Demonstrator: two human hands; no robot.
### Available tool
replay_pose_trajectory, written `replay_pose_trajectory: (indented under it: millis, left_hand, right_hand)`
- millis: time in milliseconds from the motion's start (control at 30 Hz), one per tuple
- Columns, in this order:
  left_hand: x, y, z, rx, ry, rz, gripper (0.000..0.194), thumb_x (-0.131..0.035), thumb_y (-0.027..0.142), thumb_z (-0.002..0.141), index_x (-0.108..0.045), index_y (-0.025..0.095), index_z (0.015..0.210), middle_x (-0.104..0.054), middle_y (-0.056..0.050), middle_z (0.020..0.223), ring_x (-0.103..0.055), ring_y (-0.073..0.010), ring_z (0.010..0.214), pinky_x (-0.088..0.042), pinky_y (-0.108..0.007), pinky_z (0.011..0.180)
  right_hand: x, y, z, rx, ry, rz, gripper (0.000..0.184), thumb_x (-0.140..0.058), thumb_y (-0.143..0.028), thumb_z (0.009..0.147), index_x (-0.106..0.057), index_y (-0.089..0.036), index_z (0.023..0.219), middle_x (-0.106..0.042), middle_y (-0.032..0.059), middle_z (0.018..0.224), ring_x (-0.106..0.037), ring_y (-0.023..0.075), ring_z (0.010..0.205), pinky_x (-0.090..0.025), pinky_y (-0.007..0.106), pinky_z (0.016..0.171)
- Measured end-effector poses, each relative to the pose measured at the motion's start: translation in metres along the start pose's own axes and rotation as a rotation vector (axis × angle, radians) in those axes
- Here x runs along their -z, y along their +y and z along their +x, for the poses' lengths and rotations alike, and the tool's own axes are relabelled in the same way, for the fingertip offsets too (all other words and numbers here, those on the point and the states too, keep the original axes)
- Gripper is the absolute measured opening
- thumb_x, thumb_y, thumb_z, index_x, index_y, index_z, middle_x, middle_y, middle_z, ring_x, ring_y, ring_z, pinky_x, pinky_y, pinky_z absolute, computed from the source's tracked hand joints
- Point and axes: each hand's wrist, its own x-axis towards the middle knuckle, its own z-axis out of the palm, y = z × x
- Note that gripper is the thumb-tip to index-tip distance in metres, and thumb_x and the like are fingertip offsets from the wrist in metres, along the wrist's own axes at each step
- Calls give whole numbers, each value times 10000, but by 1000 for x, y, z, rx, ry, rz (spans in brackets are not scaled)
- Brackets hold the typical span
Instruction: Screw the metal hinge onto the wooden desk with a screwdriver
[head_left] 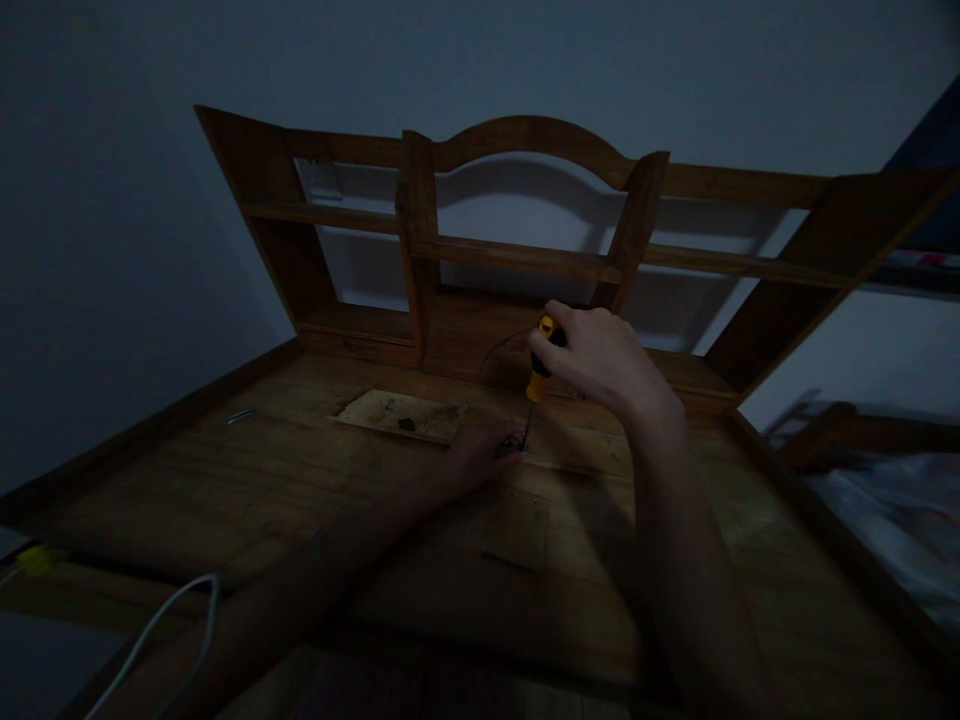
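Note:
My right hand (592,350) is wrapped around the yellow and black handle of a screwdriver (538,383). Its thin shaft points down, with the tip beside the fingers of my left hand (484,452). Those fingers are closed low over the wooden desk (247,480), pinching a small dark piece (510,445) that is too dim to name. Left of that hand lies a pale wooden board (397,415) with a dark spot on it. A small flat wooden piece (517,528) rests on the desk just in front of the left hand.
A wooden shelf unit (517,262) stands along the back of the desk against the wall. On the left lies a small metal piece (240,415). A white cable (169,605) loops by my left forearm, near a yellow item (36,560) at the edge. The room is dim.

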Motion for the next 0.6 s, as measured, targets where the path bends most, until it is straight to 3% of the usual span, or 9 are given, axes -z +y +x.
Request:
replay_pose_trajectory:
  millis: [167, 300, 467, 600]
  left_hand:
    - [1, 2, 0, -9, -5, 9, 258, -697, 242, 880, -680, 205, 1135, -743, -24, 1044, -698, -194, 938, -545, -312, 864]
    - [1, 2, 0, 10, 16, 21, 283, -705, 242, 881, -678, 211, 1161, -742, -28, 1077, -698, -197, 959, -550, -313, 868]
    - [-1, -1, 0, -2, 5, 3, 324, -699, 237, 884, -670, 223, 1206, -745, -27, 1094, -701, -197, 964, -550, -315, 878]
    - [-1, 0, 0, -3, 19, -5, 324, -703, 231, 874, -675, 235, 1197, -747, -21, 1106, -704, -195, 979, -549, -309, 881]
  right_hand:
    - [0, 5, 2, 43, -21, 113, 321, -412, -319, 963, -650, -158, 1107, -712, 140, 1105, -662, 278, 1003, -451, 350, 825]
    - [-5, 7, 4, 63, -3, 95, 315, -412, -323, 997, -636, -165, 1152, -724, 134, 1072, -672, 270, 1004, -453, 345, 839]
    - [-5, 6, 1, 7, 23, -45, 437, -397, -531, 998, -633, -171, 1071, -724, 133, 901, -682, 316, 875, -446, 374, 729]
    - [0, 9, 1, 34, -18, 71, 322, -401, -388, 980, -624, -175, 1074, -712, 132, 1045, -670, 284, 936, -446, 359, 775]
